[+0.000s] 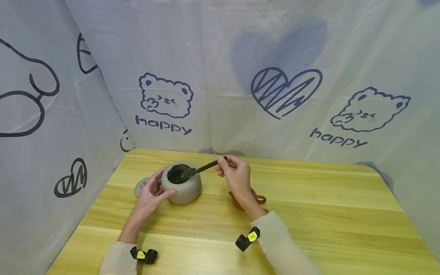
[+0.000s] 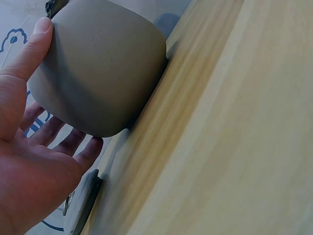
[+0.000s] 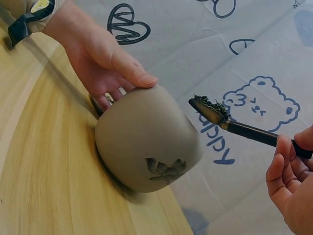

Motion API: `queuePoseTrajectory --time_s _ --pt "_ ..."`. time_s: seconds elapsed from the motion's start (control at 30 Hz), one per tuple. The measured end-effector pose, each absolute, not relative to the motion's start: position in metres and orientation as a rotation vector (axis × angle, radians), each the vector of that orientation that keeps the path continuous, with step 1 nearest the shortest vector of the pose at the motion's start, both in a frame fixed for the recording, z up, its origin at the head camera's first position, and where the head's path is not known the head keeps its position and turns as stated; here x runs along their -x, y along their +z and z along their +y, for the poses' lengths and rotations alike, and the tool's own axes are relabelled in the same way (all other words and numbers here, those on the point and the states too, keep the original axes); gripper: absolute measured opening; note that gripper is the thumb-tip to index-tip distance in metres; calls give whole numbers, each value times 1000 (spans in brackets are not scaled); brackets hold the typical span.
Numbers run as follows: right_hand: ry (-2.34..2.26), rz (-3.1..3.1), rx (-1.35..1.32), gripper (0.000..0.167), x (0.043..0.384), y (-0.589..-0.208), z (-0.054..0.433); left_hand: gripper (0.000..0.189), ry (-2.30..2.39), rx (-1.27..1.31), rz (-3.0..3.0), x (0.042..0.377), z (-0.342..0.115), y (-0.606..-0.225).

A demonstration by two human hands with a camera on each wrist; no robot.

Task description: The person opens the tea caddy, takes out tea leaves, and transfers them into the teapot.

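A round grey tea jar (image 1: 183, 193) stands upright on the table, its mouth uncovered and dark inside. My left hand (image 1: 151, 194) holds the jar from the left, thumb near its front and fingers round the far side. In my right hand (image 1: 236, 173), the thumb and fingers pinch the dark handle of a tea scoop (image 3: 252, 133). Dark, curled tea leaves (image 3: 211, 105) are heaped in the scoop, which is over the jar's mouth. Partly hidden under my right wrist is a reddish-brown clay teapot (image 1: 236, 201).
A round grey lid (image 1: 139, 187) lies on the table behind my left hand, partly covered by it. The light wooden table (image 1: 326, 214) reaches back to a white cloth (image 1: 223, 46) with bear and heart drawings. Another stretch of cloth hangs on the left.
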State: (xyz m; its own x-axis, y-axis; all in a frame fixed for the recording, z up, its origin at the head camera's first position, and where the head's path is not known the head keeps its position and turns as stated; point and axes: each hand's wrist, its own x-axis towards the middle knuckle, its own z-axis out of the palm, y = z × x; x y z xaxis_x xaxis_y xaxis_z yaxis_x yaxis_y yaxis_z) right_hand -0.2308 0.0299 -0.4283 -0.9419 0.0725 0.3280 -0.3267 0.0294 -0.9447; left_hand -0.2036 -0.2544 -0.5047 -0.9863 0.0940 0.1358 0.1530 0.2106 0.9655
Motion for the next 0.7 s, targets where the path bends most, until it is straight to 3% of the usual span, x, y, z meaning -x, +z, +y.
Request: queuePoseTrajectory --time_s 0.7 --pt "2014 -1969 -237 23 210 -428 91 83 -1970 247 -2362 197 -253 -508"
